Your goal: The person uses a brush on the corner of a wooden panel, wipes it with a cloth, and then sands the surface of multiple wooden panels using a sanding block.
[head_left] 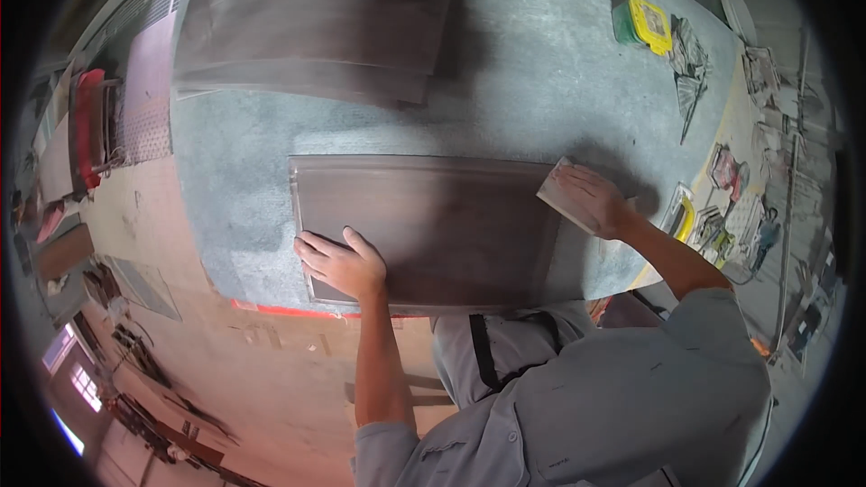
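A dark brown flat panel (424, 225) with a raised border lies on the grey-blue table covering in front of me. My left hand (343, 261) rests flat on the panel's left edge, fingers spread and nothing held. At the right end, my right hand (591, 198) grips a pale rectangular sanding block (568, 203), its fingers laid along the top. The block sits over the panel's upper right corner and border. Its underside is hidden.
Larger dark sheets (316, 18) lie stacked beyond the panel. To the far right are a green tub with a yellow lid (651, 25) and a crumpled plastic bag (689, 59). A yellow-handled tool (686, 216) lies near the right edge.
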Tool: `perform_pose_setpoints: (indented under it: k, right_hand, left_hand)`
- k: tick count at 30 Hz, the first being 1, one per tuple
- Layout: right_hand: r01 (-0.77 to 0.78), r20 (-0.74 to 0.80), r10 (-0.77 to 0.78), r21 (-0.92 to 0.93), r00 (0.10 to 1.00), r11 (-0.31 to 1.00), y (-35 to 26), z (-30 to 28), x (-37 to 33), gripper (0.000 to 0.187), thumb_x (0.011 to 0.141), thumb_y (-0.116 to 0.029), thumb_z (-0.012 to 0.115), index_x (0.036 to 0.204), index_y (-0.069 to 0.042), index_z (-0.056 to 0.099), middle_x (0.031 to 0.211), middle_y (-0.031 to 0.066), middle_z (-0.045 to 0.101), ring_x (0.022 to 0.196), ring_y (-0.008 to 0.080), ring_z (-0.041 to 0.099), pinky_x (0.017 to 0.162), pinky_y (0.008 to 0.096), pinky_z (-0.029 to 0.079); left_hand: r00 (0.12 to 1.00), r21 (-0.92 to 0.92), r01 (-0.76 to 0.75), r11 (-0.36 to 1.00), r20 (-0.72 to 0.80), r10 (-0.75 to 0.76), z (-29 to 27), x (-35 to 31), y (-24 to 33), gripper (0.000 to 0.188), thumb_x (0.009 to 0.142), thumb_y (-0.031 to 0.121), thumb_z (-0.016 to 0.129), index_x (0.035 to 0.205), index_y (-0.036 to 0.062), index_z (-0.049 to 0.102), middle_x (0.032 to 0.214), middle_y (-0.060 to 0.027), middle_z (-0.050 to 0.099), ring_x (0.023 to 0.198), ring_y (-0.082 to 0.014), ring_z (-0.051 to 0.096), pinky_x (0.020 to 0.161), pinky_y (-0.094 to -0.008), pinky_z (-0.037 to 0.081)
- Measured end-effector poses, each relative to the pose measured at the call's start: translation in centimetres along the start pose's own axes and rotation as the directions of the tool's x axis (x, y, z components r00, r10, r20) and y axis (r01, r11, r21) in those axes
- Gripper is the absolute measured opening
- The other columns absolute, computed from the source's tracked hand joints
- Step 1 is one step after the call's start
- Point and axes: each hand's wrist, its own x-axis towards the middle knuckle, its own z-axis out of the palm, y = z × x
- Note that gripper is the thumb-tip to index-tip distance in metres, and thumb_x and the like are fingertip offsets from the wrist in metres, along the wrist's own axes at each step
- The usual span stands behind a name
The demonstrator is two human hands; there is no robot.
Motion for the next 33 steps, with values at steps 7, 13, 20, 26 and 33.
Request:
perform_pose_setpoints:
  k: [7,13,20,26,33]
  right_hand:
    - [0.114,-0.211,-0.104,0.035,0.972,0.993,-8.8,13.1,19.4,0.071,0.086,-0.024,0.079,0.149,0.003,0.06,0.154,0.0239,0.061,0.147,0.0387,0.055,0.127,0.0497,0.042]
    - [0.114,-0.167,-0.083,0.186,0.982,0.976,-1.2,4.7,5.8,0.075,0.08,-0.015,0.083,0.149,0.002,0.061,0.154,0.021,0.061,0.149,0.034,0.053,0.129,0.0475,0.039]
    - [-0.007,-0.015,0.007,-0.042,1.0,0.999,-0.9,-0.5,0.2,0.074,0.083,-0.012,0.076,0.153,0.005,0.057,0.158,0.0216,0.059,0.149,0.0376,0.054,0.128,0.0513,0.04]
    - [-0.001,0.085,0.001,0.001,0.996,1.0,-0.8,-1.2,2.0,0.072,0.083,-0.007,0.072,0.152,0.007,0.056,0.158,0.0234,0.058,0.15,0.0403,0.053,0.129,0.0533,0.038]
    - [0.048,0.019,-0.051,0.118,0.999,0.992,-5.7,4.3,11.3,0.079,0.077,-0.01,0.077,0.15,0.01,0.057,0.155,0.029,0.057,0.149,0.0448,0.052,0.13,0.0513,0.037]
  left_hand:
    - [1.0,-0.01,0.002,1.0,-0.01,-0.002,0.9,-0.3,-0.1,0.086,0.108,0.049,0.053,0.166,-0.0098,0.031,0.168,-0.0368,0.033,0.157,-0.0503,0.031,0.13,-0.0611,0.023]
    - [0.999,-0.016,0.016,1.0,-0.032,-0.016,0.8,-0.3,-0.6,0.084,0.11,0.051,0.049,0.166,-0.009,0.031,0.169,-0.0351,0.032,0.158,-0.0502,0.03,0.13,-0.0595,0.021]
    - [1.0,0.016,-0.006,1.0,-0.019,0.006,1.0,-0.1,-0.6,0.085,0.11,0.051,0.048,0.167,-0.0094,0.029,0.169,-0.0352,0.032,0.157,-0.0501,0.03,0.131,-0.0597,0.021]
    - [0.999,0.026,0.041,0.999,0.011,-0.041,0.7,0.0,-0.4,0.085,0.109,0.049,0.05,0.166,-0.0099,0.03,0.17,-0.036,0.032,0.157,-0.0506,0.031,0.13,-0.0615,0.021]
    - [0.999,0.0,0.013,1.0,0.035,-0.013,0.1,-0.4,-0.7,0.088,0.101,0.041,0.062,0.163,-0.015,0.031,0.168,-0.0408,0.03,0.159,-0.0527,0.027,0.13,-0.0648,0.019]
